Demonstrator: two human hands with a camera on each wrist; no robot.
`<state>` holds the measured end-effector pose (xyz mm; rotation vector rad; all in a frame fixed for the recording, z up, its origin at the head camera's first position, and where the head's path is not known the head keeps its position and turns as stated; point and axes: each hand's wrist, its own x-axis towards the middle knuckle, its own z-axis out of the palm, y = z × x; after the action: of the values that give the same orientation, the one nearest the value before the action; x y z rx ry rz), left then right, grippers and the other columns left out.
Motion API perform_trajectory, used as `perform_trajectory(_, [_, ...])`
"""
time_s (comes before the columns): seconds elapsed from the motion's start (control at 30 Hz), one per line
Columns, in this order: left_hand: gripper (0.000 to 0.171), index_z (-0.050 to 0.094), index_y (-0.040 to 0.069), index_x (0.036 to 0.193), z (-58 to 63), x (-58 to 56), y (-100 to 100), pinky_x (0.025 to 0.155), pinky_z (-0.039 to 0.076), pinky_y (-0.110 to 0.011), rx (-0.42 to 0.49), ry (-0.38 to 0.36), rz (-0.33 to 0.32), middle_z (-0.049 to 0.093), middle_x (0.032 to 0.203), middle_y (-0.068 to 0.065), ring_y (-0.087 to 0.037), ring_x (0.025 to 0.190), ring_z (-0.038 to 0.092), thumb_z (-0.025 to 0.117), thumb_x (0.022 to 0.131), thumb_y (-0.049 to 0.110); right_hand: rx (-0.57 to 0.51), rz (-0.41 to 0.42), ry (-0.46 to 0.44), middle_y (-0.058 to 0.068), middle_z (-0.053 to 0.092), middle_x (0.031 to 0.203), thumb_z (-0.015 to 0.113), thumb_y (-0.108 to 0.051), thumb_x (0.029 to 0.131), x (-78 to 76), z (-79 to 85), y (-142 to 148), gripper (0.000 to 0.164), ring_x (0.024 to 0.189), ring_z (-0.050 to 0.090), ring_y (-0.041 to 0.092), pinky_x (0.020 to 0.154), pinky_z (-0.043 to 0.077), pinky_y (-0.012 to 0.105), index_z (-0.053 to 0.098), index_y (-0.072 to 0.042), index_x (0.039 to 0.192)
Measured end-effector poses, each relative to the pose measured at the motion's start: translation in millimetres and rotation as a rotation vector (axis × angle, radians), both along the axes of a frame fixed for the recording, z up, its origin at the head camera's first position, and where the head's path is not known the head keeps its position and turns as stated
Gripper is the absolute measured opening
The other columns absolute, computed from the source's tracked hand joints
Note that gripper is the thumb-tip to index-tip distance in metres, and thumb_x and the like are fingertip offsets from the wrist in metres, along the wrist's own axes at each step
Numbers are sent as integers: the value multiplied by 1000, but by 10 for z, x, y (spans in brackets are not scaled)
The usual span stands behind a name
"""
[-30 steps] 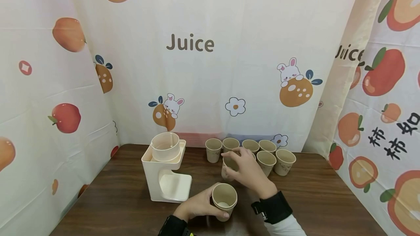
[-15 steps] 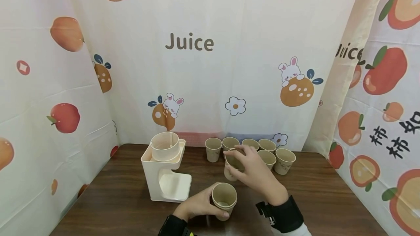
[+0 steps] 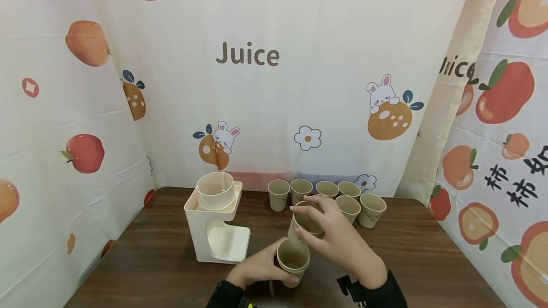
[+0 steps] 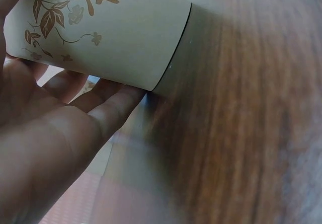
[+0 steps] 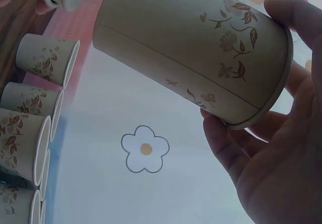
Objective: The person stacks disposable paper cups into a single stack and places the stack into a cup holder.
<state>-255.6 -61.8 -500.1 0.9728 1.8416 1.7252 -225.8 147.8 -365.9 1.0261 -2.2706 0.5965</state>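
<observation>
My left hand (image 3: 263, 267) grips nested paper cups (image 3: 295, 274) low over the dark wooden table. In the left wrist view, the wall of a cup (image 4: 115, 38) shows brown leaf and flower print, with fingers along its side. My right hand (image 3: 338, 234) holds another paper cup (image 3: 295, 229) near its rim, thumb and fingers on opposite sides. Its base overlaps the far rim of the nested cups in the head view; I cannot tell whether they touch. The right wrist view shows this printed cup (image 5: 191, 53) tilted, its rim between thumb and fingers.
Several paper cups (image 3: 279, 196) stand upright in a cluster at the table's back, behind my right hand. A cream machine (image 3: 199, 239) with a round container (image 3: 215, 194) on top and a low platform (image 3: 231, 244) stands left. A printed curtain (image 3: 265, 99) hangs behind the table (image 3: 154, 260).
My right hand has lifted its cup away from the cluster and brought it toward me, over the nested cups. My left hand has stayed in place with its cups.
</observation>
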Motion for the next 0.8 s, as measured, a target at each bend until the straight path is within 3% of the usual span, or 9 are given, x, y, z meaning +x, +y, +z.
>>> perform_trajectory(0.13, [68, 40, 26, 132, 12, 0, 3, 98, 39, -49, 5, 7, -8, 55, 126, -3, -30, 114, 48, 77, 76, 15, 7, 14, 4, 2, 50, 128, 67, -35, 85, 33, -21, -26, 41, 122, 39, 21, 90, 45, 50, 55, -35, 124])
perform_trajectory(0.43, [75, 34, 32, 137, 30, -8, 1, 96, 41, -34, -5, 0, 0, 54, 127, 0, -22, 112, 52, 75, 76, 16, 62, 33, -76, 2, 48, 132, 61, -40, 88, 122, -73, -96, 38, 120, 40, 23, 85, 48, 49, 54, -36, 125])
perform_trajectory(0.8, [71, 38, 28, 134, 2, 6, -1, 95, 41, -33, -23, 26, 26, 57, 124, -1, -21, 109, 54, 77, 75, 18, 104, 74, -43, 0, 51, 126, 64, -36, 86, 114, -243, -151, 38, 116, 44, 18, 83, 50, 42, 55, -35, 124])
